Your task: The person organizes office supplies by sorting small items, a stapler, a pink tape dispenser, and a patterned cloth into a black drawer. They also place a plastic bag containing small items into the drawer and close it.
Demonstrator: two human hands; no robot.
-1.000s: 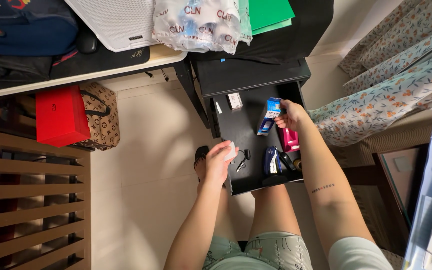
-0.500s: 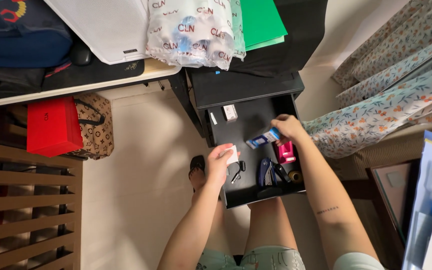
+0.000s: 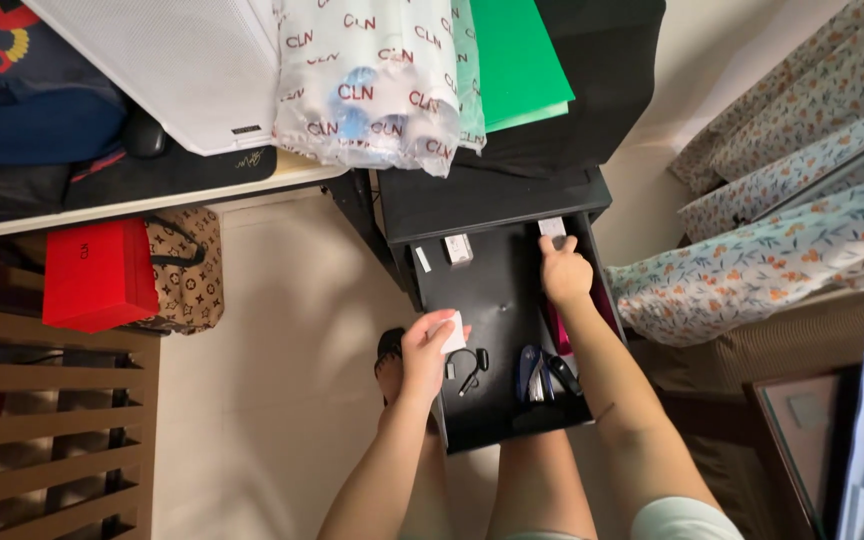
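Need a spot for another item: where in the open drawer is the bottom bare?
The drawer is bare down its middle, between the small white box at the back and the blue stapler. The front right is crowded with the stapler and dark bits. The right hand fills the back right corner.

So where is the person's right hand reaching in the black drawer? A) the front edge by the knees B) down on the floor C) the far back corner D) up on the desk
C: the right hand rests at the back right corner of the open black drawer, fingers on a small white box there.
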